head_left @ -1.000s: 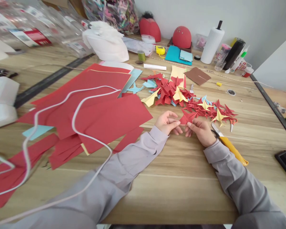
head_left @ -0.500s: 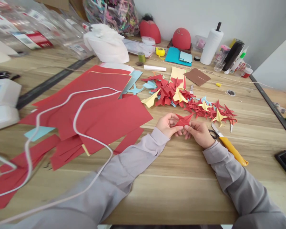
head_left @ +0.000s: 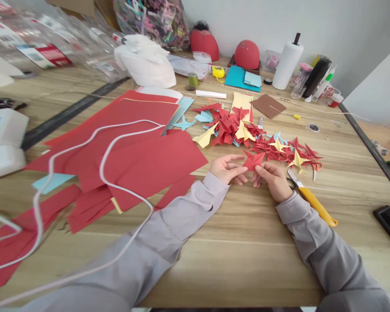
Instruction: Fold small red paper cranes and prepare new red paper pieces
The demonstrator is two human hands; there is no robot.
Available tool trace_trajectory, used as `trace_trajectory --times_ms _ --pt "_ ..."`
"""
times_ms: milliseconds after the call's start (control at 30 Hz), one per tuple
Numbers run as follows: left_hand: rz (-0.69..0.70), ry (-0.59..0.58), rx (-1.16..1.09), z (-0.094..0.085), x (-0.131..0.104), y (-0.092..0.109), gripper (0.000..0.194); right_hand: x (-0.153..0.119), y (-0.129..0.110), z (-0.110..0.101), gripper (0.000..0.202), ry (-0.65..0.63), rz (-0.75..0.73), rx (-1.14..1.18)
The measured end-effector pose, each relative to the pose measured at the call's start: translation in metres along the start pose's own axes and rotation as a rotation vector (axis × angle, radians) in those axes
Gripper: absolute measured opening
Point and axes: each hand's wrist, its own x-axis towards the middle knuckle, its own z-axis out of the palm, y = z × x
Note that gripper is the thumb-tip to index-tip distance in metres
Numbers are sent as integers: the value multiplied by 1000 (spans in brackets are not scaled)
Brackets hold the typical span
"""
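The red folded paper [head_left: 254,160] should be very light, fairly crisp along its creases but easy to bend or crumple, not likely to slip from dry fingertips, and quick to lose its points if pressed hard; the layered lower corners look like the best places to take hold, leaving the pointed upper edge free. It sits just right of the middle of the frame, held up over the desk [head_left: 234,260] between both hands. The left hand [head_left: 226,170] has its grip closed to a thin pinch on the lower left corner, thumb toward the viewer, the other fingers loosely spread; the right hand [head_left: 273,178] pinches the lower right side in the same way, its thumb lying on the near face. The paper itself is a plain matte red, small and compact, with sharp tips at the upper left and upper right and diagonal fold lines running across its face. Just beyond it lies a pile of folded paper pieces [head_left: 225,130], mostly red, some pale yellow and light blue.
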Motion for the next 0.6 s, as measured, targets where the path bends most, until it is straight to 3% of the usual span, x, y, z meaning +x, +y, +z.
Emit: trace_trajectory --times_ms 200,400,600 --pt "-29 -66 2 -2 0 -1 50 -1 -1 1 36 -12 -4 -75" --pt "-58 -107 -55 -5 2 -1 53 2 2 -2 33 14 27 76" --pt "19 -104 -106 -5 3 -5 39 1 -3 -2 26 82 31 153"
